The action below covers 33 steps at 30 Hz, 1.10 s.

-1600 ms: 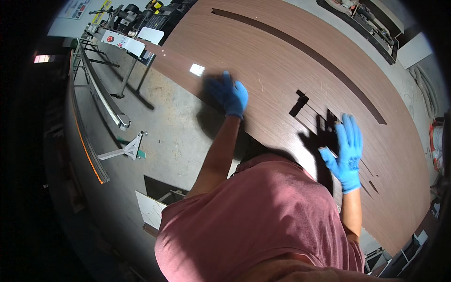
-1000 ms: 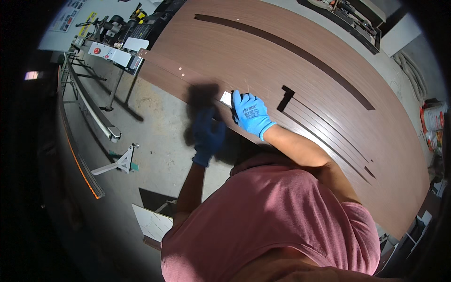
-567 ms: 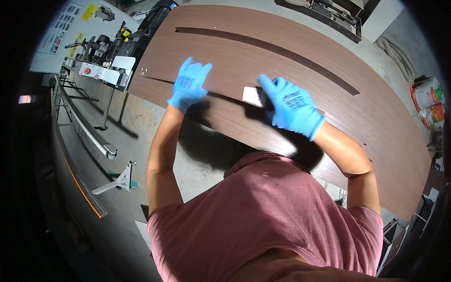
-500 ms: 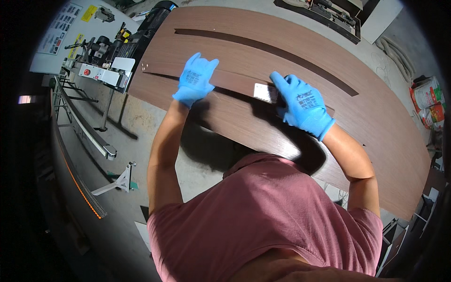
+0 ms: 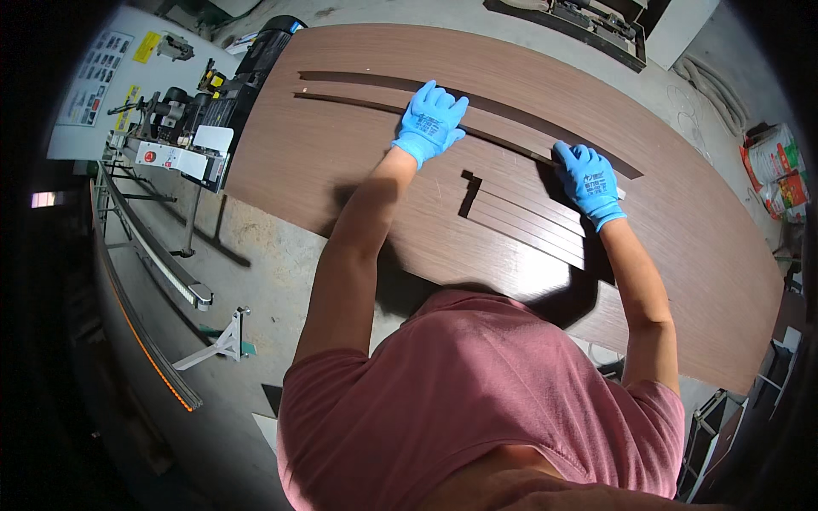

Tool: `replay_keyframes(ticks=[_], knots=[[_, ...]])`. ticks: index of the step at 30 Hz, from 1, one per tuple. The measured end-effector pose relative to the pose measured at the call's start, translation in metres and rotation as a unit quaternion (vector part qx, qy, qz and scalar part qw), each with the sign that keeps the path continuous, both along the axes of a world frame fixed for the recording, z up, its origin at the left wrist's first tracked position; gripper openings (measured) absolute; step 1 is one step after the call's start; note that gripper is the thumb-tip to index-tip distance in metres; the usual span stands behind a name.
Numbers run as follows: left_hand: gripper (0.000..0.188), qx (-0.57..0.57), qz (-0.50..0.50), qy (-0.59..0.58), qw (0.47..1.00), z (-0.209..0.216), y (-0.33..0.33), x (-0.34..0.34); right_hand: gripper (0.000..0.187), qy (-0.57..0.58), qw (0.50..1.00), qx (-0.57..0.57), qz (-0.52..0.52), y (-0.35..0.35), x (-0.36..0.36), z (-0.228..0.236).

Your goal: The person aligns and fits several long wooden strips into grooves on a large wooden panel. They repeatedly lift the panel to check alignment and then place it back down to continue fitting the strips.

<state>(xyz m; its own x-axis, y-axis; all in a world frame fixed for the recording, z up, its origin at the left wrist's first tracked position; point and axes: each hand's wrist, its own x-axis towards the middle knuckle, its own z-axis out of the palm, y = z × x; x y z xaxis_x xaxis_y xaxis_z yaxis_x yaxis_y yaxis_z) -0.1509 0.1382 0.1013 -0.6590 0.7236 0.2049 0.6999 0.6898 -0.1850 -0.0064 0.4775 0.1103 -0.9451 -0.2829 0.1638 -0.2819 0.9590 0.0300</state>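
A long, narrow wood-grain strip (image 5: 345, 101) with a dark edge lies across the large brown board (image 5: 281, 153). My left hand (image 5: 431, 119), in a blue glove, is on the strip near its middle, fingers closed over it. Toward the right end, my right hand (image 5: 589, 177), gloved the same way, curls its fingers over the strip. Just beyond, a second long dark strip (image 5: 511, 109) lies roughly parallel. Nearer to me, several shorter brown strips (image 5: 528, 223) sit side by side, their dark ends at the left. Both palms hide parts of the held strip.
A black machine (image 5: 226, 106) with a white control box (image 5: 170, 157) stands at the board's left end. On the floor at left are a roller stand (image 5: 153, 230) and a white bracket (image 5: 226, 341). An open tool case (image 5: 588, 30) lies beyond the far edge. Bags (image 5: 775, 175) stand at right.
Both hands have moved; the left went right along the strip, the right went right. The strip shifted away from me, toward the far strip, and the shorter strips now show.
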Motion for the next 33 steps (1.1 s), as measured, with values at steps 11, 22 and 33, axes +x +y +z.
replay_keyframes(ticks=[11,22,33], knots=[[0.117,0.087,0.030,0.043,0.995,-0.009,-0.007,-0.022,0.041,0.077,0.993,0.073,-0.043,0.009,0.002,-0.022],[0.110,0.018,0.053,-0.039,0.998,-0.012,0.003,-0.052,0.047,0.127,0.987,0.043,-0.085,0.001,-0.004,-0.015],[0.093,0.020,-0.016,-0.018,1.000,-0.010,-0.011,-0.075,0.078,-0.082,0.994,0.013,-0.073,-0.061,-0.116,-0.010]])
